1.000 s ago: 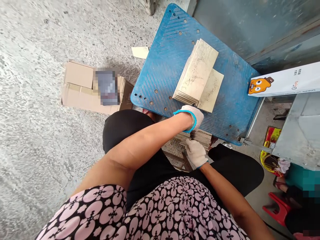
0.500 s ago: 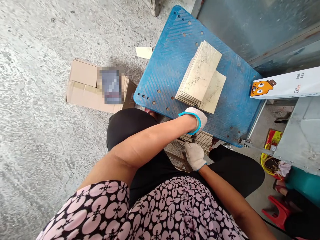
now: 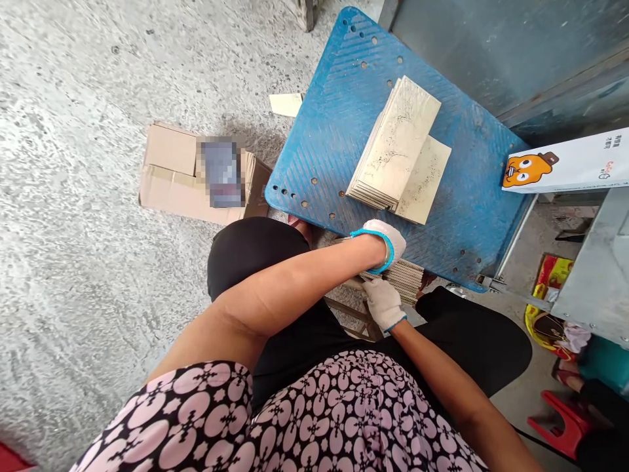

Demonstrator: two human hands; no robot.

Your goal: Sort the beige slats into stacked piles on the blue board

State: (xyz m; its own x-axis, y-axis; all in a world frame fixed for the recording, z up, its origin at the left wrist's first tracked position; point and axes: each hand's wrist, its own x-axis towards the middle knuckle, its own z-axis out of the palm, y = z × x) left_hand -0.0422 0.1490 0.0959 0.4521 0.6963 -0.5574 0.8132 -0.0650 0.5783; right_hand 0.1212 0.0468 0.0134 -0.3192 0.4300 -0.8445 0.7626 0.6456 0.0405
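Observation:
My left hand [image 3: 386,237], in a white glove with a blue cuff, is over the near edge of a blue plastic platform [image 3: 334,137]. Its fingers are hidden from above. Just below it my right hand [image 3: 384,305], also gloved, has its fingers curled against the edge of a row of thin boards [image 3: 409,280] packed on edge between my knees. Whether it grips one of them is hard to make out. On the platform lies a stack of thin cream panels [image 3: 400,147] with a dark branch print, partly over another such panel [image 3: 427,180].
A cardboard box [image 3: 170,183] with a blurred item on top stands on the floor at left. One pale panel piece [image 3: 285,105] lies by the platform. At right are a white carton [image 3: 580,160] with an orange cartoon, metal furniture, a red stool [image 3: 560,426] and a person's leg.
My left hand has drawn slightly back from the panel stack toward me. The right hand stays at the packed boards. The whole view has shifted a little.

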